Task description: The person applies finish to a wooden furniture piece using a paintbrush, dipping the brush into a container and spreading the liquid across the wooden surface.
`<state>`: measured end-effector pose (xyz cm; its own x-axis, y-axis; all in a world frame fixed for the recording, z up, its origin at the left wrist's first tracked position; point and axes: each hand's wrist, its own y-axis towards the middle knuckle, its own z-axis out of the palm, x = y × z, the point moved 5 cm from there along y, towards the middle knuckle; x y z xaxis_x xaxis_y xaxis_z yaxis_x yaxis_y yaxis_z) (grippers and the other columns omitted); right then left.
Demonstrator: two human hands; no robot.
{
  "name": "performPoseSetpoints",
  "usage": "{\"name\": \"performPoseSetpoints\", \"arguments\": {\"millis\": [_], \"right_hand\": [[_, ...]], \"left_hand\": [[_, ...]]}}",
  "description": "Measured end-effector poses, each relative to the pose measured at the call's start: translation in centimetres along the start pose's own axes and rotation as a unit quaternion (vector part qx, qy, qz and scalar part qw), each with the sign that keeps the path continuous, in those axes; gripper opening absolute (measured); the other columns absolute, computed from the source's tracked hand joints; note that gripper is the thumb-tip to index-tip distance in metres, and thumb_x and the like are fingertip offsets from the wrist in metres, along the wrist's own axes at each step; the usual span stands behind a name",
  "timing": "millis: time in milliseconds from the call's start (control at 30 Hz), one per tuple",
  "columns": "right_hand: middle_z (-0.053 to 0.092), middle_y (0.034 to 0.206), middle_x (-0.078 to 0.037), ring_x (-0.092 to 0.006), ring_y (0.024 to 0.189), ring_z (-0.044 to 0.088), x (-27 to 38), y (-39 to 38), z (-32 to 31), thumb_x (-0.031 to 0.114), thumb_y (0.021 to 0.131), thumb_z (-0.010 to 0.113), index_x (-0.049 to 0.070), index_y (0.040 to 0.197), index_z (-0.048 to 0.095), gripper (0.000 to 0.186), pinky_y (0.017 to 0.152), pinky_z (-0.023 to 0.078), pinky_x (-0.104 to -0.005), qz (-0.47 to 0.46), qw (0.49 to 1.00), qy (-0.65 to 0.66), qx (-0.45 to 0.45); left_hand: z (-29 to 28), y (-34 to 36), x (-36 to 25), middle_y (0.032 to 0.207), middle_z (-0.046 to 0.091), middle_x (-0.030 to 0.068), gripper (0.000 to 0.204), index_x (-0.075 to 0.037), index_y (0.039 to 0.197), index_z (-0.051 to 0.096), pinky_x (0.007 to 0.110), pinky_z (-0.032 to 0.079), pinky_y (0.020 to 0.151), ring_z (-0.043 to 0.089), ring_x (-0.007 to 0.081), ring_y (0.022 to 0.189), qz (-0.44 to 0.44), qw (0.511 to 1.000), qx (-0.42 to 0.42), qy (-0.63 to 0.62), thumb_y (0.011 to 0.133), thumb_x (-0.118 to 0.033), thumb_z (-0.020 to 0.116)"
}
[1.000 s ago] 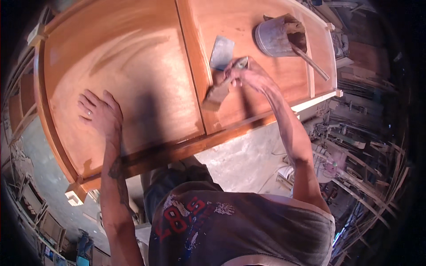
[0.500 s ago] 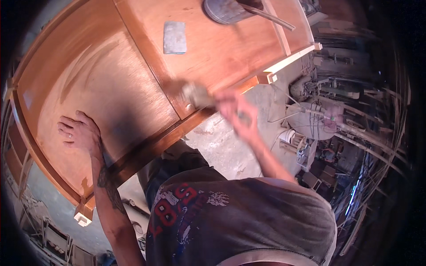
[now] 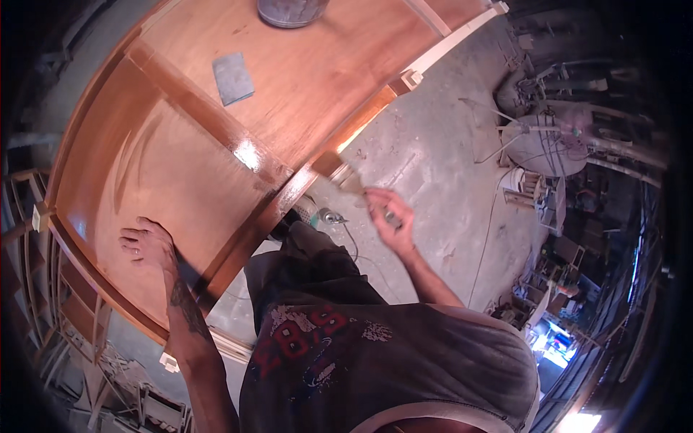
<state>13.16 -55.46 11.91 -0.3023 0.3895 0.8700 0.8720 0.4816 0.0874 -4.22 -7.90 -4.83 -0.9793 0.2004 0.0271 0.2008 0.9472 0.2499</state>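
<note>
A large wooden panel (image 3: 162, 177) with a raised frame lies in front of me, coated reddish-brown, its crossbar (image 3: 195, 112) shining wet in places. My left hand (image 3: 150, 244) rests flat on the panel's left section, fingers spread. In my right hand (image 3: 392, 220), closed around its handle, is a wide paintbrush (image 3: 348, 177). Its bristles are at the front rail (image 3: 285, 193), near where the crossbar meets it; contact is hard to make out. Farther off on the panel lie a folded grey sheet (image 3: 233, 78), perhaps sandpaper, and a grey can (image 3: 292, 13), cut off by the picture's rim.
Pale block-like wood ends (image 3: 410, 78) stick out from the frame. Below the front rail, a small metal tool with a cord (image 3: 330, 216) lies on the concrete floor (image 3: 433, 159). A white bucket (image 3: 512, 179) and timber clutter stand at the right; slatted wooden frames (image 3: 79, 289) at the left.
My right hand has brought the brush from over the panel beside the crossbar to the front rail. The view has shifted; my left hand stays flat on the panel.
</note>
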Motion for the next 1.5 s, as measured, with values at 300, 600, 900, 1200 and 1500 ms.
{"name": "performPoseSetpoints", "arguments": {"millis": [300, 600, 900, 1200, 1500], "right_hand": [[0.070, 0.110, -0.013, -0.0239, 0.098, 0.063, -1.5, 0.9, -3.7, -0.002, 0.082, 0.063, -0.002, 0.102, 0.071, 0.021, 0.090, 0.048, -0.0322, 0.008, 0.999, -0.040, -0.014], [0.070, 0.108, -0.013, -0.0225, 0.092, 0.063, -3.5, 4.0, -7.9, -0.001, 0.082, 0.063, -0.003, 0.103, 0.071, 0.022, 0.086, 0.049, -0.0303, 0.003, 0.989, -0.063, -0.135], [0.070, 0.110, -0.014, -0.0228, 0.095, 0.065, -0.2, -1.0, -2.3, -0.005, 0.080, 0.063, -0.003, 0.102, 0.071, 0.024, 0.083, 0.052, -0.0299, -0.008, 0.999, -0.001, 0.038], [0.070, 0.103, -0.012, -0.0216, 0.088, 0.064, -1.9, 5.2, -7.2, -0.004, 0.080, 0.064, -0.004, 0.101, 0.071, 0.022, 0.080, 0.050, -0.0278, 0.019, 0.987, -0.072, -0.140], [0.069, 0.101, -0.012, -0.0212, 0.085, 0.063, 3.7, 6.6, -7.6, -0.004, 0.080, 0.064, -0.005, 0.100, 0.070, 0.021, 0.078, 0.049, -0.0271, -0.001, 0.957, -0.130, -0.258]], "left_hand": [[-0.3, -0.4, 0.0, 0.144, 0.045, 0.0205, 0.069, -0.003, 0.142, 0.042, 0.056, 0.037, 0.100, 0.044, 0.0353, 0.130, 0.012, 0.999, 0.011, 0.036, 0.098, -0.055, 0.029], [-0.9, 0.1, -0.7, 0.136, 0.052, 0.0198, 0.067, -0.003, 0.135, 0.049, 0.053, 0.042, 0.093, 0.050, 0.0349, 0.122, 0.044, 0.994, -0.069, 0.076, 0.098, -0.055, 0.031], [-1.2, -0.1, 0.6, 0.141, 0.048, 0.0206, 0.069, -0.003, 0.141, 0.044, 0.058, 0.040, 0.098, 0.048, 0.0364, 0.127, 0.028, 0.997, -0.011, 0.072, 0.098, -0.055, 0.029], [-0.9, 0.1, 0.0, 0.139, 0.050, 0.0196, 0.069, -0.003, 0.139, 0.046, 0.058, 0.040, 0.096, 0.049, 0.0367, 0.124, 0.043, 0.996, -0.041, 0.065, 0.099, -0.055, 0.029], [-1.1, 0.0, -1.6, 0.129, 0.057, 0.0177, 0.066, -0.003, 0.131, 0.054, 0.054, 0.045, 0.086, 0.055, 0.0336, 0.115, 0.065, 0.982, -0.154, 0.085, 0.098, -0.056, 0.033]]}}
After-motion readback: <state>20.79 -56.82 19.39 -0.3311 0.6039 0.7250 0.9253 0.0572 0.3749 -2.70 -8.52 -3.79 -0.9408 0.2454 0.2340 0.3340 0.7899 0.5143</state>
